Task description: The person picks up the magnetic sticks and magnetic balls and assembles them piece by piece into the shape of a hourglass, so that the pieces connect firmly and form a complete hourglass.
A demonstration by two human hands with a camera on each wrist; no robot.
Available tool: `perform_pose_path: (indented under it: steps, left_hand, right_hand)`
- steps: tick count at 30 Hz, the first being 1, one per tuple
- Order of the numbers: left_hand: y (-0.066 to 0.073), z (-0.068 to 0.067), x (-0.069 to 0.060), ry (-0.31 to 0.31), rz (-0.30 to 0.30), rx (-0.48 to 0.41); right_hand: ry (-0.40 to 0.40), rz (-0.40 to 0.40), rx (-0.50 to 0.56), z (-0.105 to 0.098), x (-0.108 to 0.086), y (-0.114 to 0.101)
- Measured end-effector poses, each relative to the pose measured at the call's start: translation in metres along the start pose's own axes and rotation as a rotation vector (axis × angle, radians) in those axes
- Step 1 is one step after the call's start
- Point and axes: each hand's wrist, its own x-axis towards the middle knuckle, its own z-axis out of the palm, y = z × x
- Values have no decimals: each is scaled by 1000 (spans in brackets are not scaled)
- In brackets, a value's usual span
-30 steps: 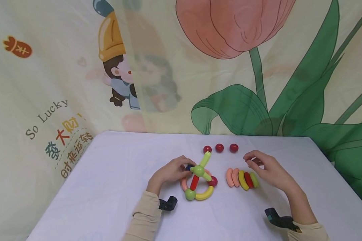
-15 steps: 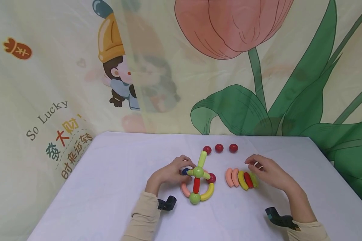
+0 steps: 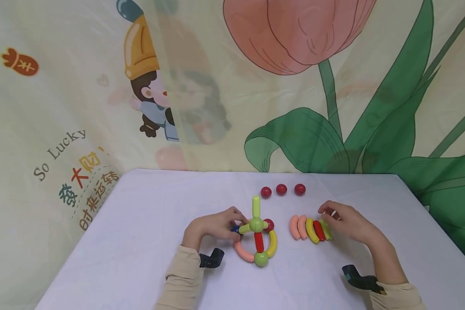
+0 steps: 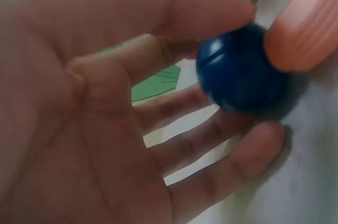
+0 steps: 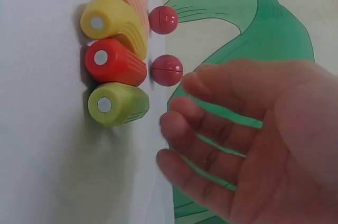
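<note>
Now, left grip (image 3: pixel 217 224): pinching blue ball (image 4: pixel 240 73).
Ball-and-stick model (image 3: pixel 256 224): on counter (image 3: pixel 112 254), long axis along red rod (image 3: pixel 259 243), lime rod (image 3: pixel 256 207) pointing away or up, unclear.
Right grip (image 3: pixel 346 220): relaxed, near green stick (image 5: pixel 119 105).

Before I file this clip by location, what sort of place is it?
Probably an indoor play or tabletop filming spot, though I can't tell which: a white-covered table before a backdrop printed with flowers and cartoons, and a colourful ball-and-rod construction.

the blue ball (image 4: pixel 237 76) and red balls (image 3: pixel 281 189) look glossy, smooth plastic, the tablecloth (image 3: pixel 112 249) matt cloth.
</note>
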Motion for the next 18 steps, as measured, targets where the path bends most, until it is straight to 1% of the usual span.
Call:
perform_pose_path:
  steps: [2, 3, 5, 7, 11, 14, 16, 18]
  left_hand:
    - [-2, -1, -1, 8, -4, -30]
    - [-3, -1, 0, 25, -8, -48]
    - [-3, -1, 3, 73, -24, -79]
    - [-2, 1, 9, 126, -20, -87]
    - [2, 9, 20, 224, -24, -65]
    - [3, 15, 27, 294, -41, -54]
    - [3, 19, 31, 328, -60, -45]
    - [3, 20, 32, 344, -77, -40]
  right_hand:
    - [-35, 32, 0, 0, -1, 1]
    - [-53, 45, -2, 1, -1, 2]
    - [-86, 68, -4, 1, -2, 3]
    - [-107, 78, -8, 2, -2, 4]
    - [-140, 98, 3, 3, -2, 5]
    - [-156, 94, 9, 5, -1, 5]
    - [-152, 82, 6, 7, 0, 6]
    - [-140, 80, -3, 8, 1, 5]
